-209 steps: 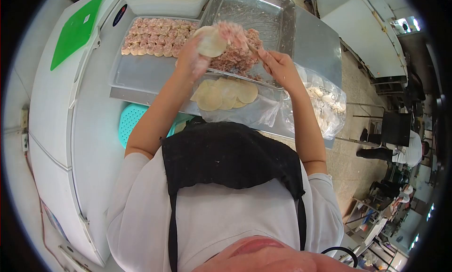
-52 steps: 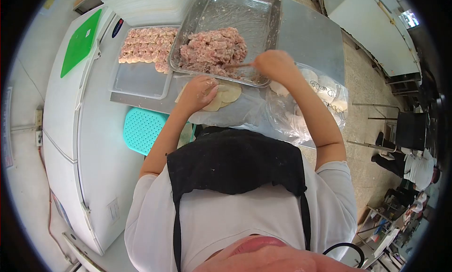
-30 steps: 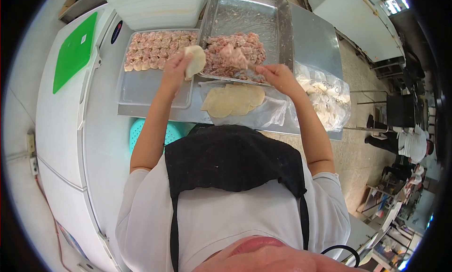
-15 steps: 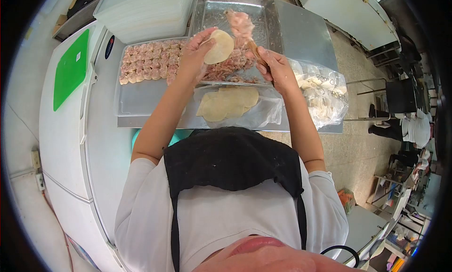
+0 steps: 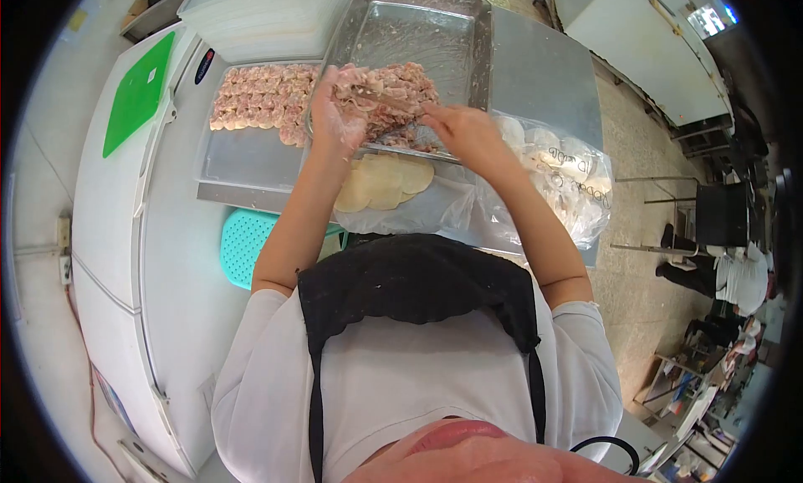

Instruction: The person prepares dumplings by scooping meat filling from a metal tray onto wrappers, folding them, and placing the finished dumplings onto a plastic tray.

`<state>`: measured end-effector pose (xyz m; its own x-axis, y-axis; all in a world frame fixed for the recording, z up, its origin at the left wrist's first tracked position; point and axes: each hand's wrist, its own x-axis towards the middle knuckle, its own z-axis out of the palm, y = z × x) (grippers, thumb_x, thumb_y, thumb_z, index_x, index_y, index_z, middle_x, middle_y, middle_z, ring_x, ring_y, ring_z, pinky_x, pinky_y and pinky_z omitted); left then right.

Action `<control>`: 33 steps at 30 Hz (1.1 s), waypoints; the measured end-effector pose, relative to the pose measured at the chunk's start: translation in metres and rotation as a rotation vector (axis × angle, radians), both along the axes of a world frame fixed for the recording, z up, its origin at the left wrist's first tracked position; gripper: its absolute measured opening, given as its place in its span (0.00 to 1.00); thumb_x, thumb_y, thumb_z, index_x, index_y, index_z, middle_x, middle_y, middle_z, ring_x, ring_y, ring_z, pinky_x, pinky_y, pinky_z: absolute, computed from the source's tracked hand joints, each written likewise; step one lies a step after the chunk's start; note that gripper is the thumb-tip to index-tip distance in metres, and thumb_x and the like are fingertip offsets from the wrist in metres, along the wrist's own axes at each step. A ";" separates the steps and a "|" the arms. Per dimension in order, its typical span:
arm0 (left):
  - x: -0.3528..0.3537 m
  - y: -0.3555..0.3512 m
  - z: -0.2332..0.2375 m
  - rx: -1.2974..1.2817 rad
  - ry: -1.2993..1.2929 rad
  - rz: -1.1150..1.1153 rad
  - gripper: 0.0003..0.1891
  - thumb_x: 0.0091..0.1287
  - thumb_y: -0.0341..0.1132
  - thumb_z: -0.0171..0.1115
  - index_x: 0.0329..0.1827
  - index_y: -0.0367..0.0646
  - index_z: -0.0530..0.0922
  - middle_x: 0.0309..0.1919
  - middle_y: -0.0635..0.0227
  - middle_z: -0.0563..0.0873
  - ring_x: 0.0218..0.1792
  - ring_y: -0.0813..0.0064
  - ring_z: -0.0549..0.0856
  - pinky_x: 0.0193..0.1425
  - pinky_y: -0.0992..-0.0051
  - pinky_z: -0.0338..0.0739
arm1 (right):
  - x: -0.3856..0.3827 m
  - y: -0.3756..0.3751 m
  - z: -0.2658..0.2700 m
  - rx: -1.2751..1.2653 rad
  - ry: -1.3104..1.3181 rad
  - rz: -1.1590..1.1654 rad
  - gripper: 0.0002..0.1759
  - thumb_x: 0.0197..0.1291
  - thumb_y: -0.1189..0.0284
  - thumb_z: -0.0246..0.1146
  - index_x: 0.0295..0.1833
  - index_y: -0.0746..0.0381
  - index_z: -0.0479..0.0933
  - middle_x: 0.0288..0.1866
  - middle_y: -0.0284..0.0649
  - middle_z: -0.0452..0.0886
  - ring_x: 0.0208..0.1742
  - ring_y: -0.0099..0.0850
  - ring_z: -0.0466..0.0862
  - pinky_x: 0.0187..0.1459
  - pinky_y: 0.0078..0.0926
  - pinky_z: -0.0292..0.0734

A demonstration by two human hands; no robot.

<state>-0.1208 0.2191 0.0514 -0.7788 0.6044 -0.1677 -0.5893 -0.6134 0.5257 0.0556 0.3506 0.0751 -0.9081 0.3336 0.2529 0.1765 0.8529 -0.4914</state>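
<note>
My left hand [image 5: 337, 123] is cupped at the left side of the metal tray [image 5: 478, 56], with meat filling over its palm; the round wrapper is hidden under the filling. My right hand [image 5: 462, 130] grips a thin spreading tool [image 5: 386, 99], its blade lying across the filling at my left hand. Chopped meat filling [image 5: 408, 81] lies in the tray. Below the tray, flat pale wrappers [image 5: 383, 182] overlap on a plastic sheet. Left of my hands, rows of filled dumplings [image 5: 255, 98] sit on a tray [image 5: 251, 155].
Bagged pale rounds [image 5: 556, 169] lie on the right of the metal table [image 5: 548, 65]. Stacked plastic trays [image 5: 259, 19] stand at the back left. A green board [image 5: 138, 94] lies on the white freezer [image 5: 104, 215]. A turquoise basket [image 5: 242, 247] is below the table. Another person [image 5: 740, 280] is far right.
My right hand has lowered the tool from above the tray to my left hand. Filling now covers the left palm, where the bare wrapper showed. The view has shifted somewhat.
</note>
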 end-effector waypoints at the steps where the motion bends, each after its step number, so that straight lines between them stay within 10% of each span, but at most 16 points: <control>1: 0.001 0.001 -0.002 -0.003 0.003 0.013 0.20 0.73 0.43 0.53 0.54 0.32 0.72 0.47 0.53 0.81 0.52 0.58 0.80 0.54 0.59 0.77 | -0.005 0.000 -0.012 0.041 0.049 0.045 0.18 0.67 0.59 0.57 0.54 0.58 0.81 0.44 0.49 0.84 0.43 0.48 0.83 0.45 0.42 0.78; 25: -0.001 -0.014 -0.054 0.111 0.003 -0.016 0.02 0.69 0.28 0.56 0.41 0.40 0.75 0.32 0.65 0.82 0.34 0.74 0.82 0.36 0.73 0.76 | -0.028 0.026 -0.062 0.264 0.036 0.063 0.14 0.68 0.64 0.56 0.56 0.52 0.77 0.37 0.44 0.84 0.35 0.45 0.84 0.35 0.43 0.78; 33: -0.033 -0.032 -0.041 0.071 -0.262 0.048 0.19 0.69 0.46 0.56 0.48 0.36 0.73 0.48 0.52 0.78 0.51 0.50 0.78 0.59 0.40 0.73 | -0.015 -0.004 -0.005 0.202 -0.216 0.070 0.16 0.69 0.63 0.52 0.58 0.55 0.75 0.38 0.50 0.82 0.39 0.51 0.82 0.41 0.47 0.77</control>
<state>-0.1542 0.1870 0.0105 -0.7424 0.5854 -0.3258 -0.6690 -0.6736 0.3142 0.0401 0.3468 0.0701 -0.9673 0.2305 0.1060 0.1955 0.9435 -0.2676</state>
